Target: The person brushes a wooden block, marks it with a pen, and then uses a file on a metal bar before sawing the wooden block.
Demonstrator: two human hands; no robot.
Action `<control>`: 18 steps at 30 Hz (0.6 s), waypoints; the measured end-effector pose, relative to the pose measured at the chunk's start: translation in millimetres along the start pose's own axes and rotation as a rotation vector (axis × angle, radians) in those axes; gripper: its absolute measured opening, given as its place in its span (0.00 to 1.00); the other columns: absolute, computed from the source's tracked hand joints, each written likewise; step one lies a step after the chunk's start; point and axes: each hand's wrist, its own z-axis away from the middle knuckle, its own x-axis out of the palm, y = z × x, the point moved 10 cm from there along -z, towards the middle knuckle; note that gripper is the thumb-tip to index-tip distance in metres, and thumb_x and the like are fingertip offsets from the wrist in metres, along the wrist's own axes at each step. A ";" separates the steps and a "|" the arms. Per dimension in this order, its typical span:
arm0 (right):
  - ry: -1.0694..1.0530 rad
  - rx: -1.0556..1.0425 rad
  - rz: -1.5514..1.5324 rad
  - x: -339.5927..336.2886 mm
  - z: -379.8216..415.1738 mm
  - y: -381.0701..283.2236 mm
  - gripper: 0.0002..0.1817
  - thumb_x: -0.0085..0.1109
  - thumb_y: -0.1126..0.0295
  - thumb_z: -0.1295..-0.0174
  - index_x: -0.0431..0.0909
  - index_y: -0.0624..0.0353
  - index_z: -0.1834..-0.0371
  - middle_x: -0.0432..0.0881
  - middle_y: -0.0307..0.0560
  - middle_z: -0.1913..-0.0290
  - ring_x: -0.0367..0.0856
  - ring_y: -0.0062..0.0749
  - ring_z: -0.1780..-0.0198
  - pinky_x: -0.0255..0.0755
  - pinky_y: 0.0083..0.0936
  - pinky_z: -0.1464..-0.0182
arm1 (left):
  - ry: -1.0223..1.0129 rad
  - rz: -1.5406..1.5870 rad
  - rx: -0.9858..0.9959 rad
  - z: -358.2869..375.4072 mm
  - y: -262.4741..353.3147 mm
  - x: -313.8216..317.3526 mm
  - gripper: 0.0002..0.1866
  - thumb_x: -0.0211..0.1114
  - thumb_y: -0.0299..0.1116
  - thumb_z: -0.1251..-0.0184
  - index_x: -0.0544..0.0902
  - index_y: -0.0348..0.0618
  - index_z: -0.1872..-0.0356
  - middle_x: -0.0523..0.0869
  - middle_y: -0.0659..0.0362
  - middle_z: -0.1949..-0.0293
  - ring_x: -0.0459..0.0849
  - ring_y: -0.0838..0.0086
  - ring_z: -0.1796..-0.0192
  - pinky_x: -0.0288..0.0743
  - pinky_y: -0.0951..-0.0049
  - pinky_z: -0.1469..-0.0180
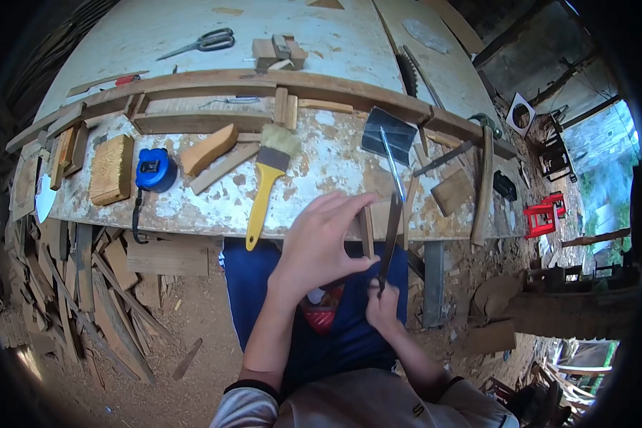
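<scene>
My left hand (321, 239) is at the front edge of the workbench (221, 221), its thumb and fingers closed around a small wooden block (366, 232). Below the edge, my right hand (383, 305) is wrapped round the lower end of a long, dark, flat tool like a file (390, 239). The tool stands nearly upright, close beside the block. A pale piece of wood (387, 220) shows just behind it. A thin shiny metal rod (391, 160) lies farther back, its upper end over a black sheet (390, 135).
To the left lie a yellow-handled brush (265, 192), a blue tape measure (155, 170) and several wood blocks. A wooden rail (214, 80) crosses the bench; scissors (203, 43) lie beyond it. A curved wooden stick (483, 189) hangs over the front edge. Scrap wood (107, 299) covers the floor.
</scene>
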 end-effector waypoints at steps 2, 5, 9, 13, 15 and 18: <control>-0.001 0.021 -0.034 -9.0 -10.9 -15.0 0.08 0.58 0.73 0.18 0.79 0.66 0.57 0.81 0.59 0.70 0.87 0.64 0.68 0.75 0.43 0.65 | -0.027 0.002 -0.030 1.7 0.5 2.6 0.49 0.94 0.44 0.56 0.85 0.49 0.26 0.94 0.51 0.37 0.90 0.46 0.33 0.75 0.50 0.17; 0.020 -0.054 -0.034 1.5 -0.3 12.6 0.08 0.59 0.73 0.18 0.79 0.66 0.59 0.79 0.59 0.71 0.85 0.64 0.69 0.73 0.43 0.66 | 0.001 0.033 0.023 3.3 1.9 1.8 0.49 0.94 0.44 0.56 0.85 0.48 0.26 0.94 0.51 0.37 0.90 0.46 0.32 0.75 0.49 0.18; -0.025 0.034 -0.033 -3.4 -8.3 -3.5 0.09 0.57 0.74 0.19 0.79 0.65 0.61 0.78 0.59 0.73 0.85 0.63 0.70 0.73 0.42 0.66 | 0.008 0.015 0.035 8.4 1.2 4.5 0.53 0.94 0.44 0.56 0.81 0.45 0.23 0.93 0.52 0.34 0.89 0.47 0.31 0.75 0.49 0.18; -0.003 -0.029 -0.042 5.4 -8.3 3.4 0.11 0.57 0.73 0.18 0.80 0.65 0.62 0.79 0.59 0.73 0.86 0.63 0.70 0.75 0.45 0.66 | -0.007 0.014 0.046 4.1 5.7 -0.2 0.59 0.94 0.43 0.56 0.74 0.42 0.17 0.92 0.54 0.31 0.88 0.48 0.30 0.76 0.52 0.19; -0.006 -0.049 -0.033 5.7 -8.5 9.4 0.10 0.57 0.74 0.19 0.80 0.65 0.62 0.79 0.59 0.73 0.86 0.63 0.69 0.75 0.45 0.65 | -0.004 0.019 0.015 3.5 3.9 0.7 0.60 0.94 0.43 0.56 0.73 0.43 0.17 0.92 0.55 0.31 0.88 0.49 0.29 0.76 0.52 0.20; -0.029 0.002 -0.008 -9.0 -19.2 -9.2 0.10 0.57 0.73 0.18 0.81 0.65 0.61 0.80 0.59 0.72 0.88 0.64 0.68 0.77 0.45 0.64 | -0.016 0.042 0.026 3.1 -0.9 4.0 0.60 0.94 0.42 0.56 0.73 0.44 0.16 0.93 0.57 0.31 0.87 0.50 0.29 0.77 0.53 0.22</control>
